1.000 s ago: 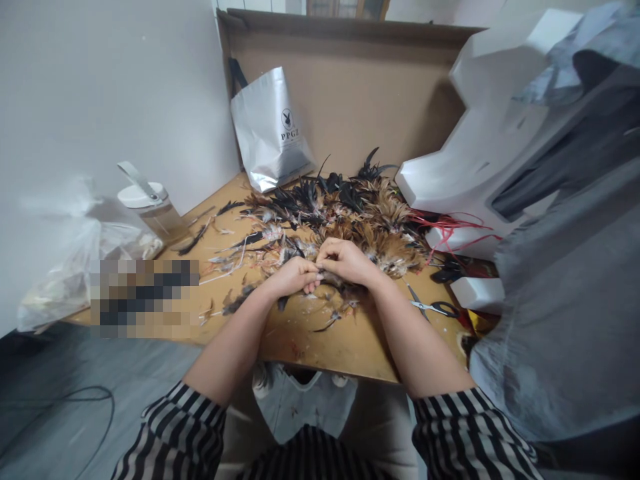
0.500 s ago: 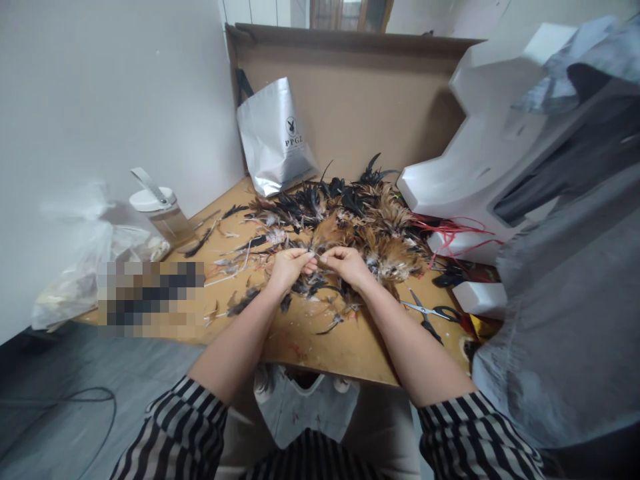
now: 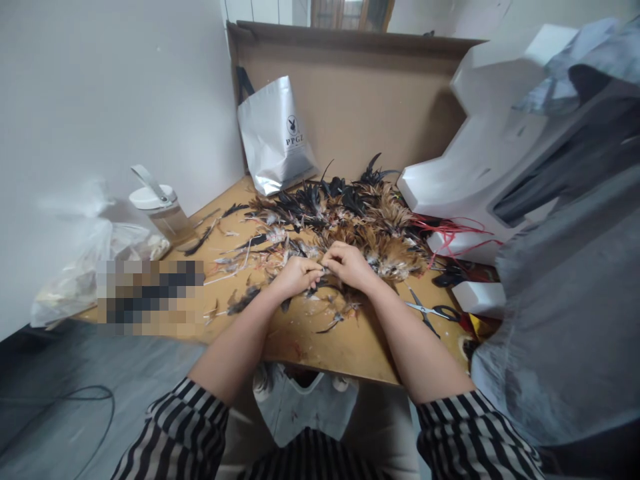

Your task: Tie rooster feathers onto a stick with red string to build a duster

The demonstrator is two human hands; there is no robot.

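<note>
A large pile of brown and black feathers [image 3: 350,213] covers the middle of a wooden table [image 3: 345,347]. My left hand [image 3: 295,275] and my right hand [image 3: 350,263] meet at the pile's near edge, fingertips pinched together on a small feather between them. Loose dark feathers [image 3: 243,300] lie scattered under and around both hands. What exactly sits between the fingertips is mostly hidden by the fingers.
Scissors [image 3: 433,311] lie right of my right hand, next to red cords [image 3: 450,233] and white foam blocks [image 3: 480,167]. A silver bag [image 3: 275,133] leans on cardboard at the back. A lidded jar [image 3: 163,210] and plastic bag [image 3: 75,267] stand left. Grey cloth [image 3: 565,300] hangs at right.
Both hands lifted slightly half a second ago with a thin feather stretched between them, then dropped back to the table with fingertips pressed together.
</note>
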